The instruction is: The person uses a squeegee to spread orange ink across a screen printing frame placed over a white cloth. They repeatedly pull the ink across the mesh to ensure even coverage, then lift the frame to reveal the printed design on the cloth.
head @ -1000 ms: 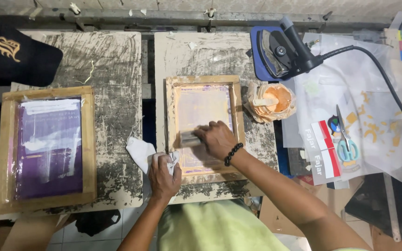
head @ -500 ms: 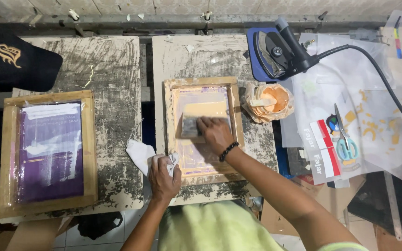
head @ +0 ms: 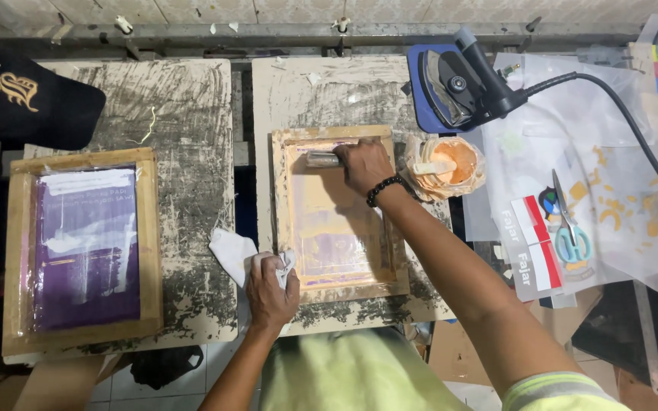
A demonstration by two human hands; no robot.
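The bench point(head: 192, 114) is lying under both hands, bare and scuffed beyond them. A purple screen point(head: 85, 251) is sitting well left of the left hand point(head: 269, 285), which is fisting a white rag point(head: 231, 251) at the near left corner of the frame point(head: 336, 213). The right hand point(head: 363, 166) is gripping a squeegee point(head: 321, 159) at the frame's far edge. Just right of it an ink tub point(head: 445, 164) is sitting in plastic; further right, red-and-white labels point(head: 531, 243) are lying beside scissors point(head: 569, 228)

Right hand point(head: 363, 166) hides most of the squeegee point(head: 323, 159); cloth point(head: 234, 255) partly inside left fist point(head: 270, 285).
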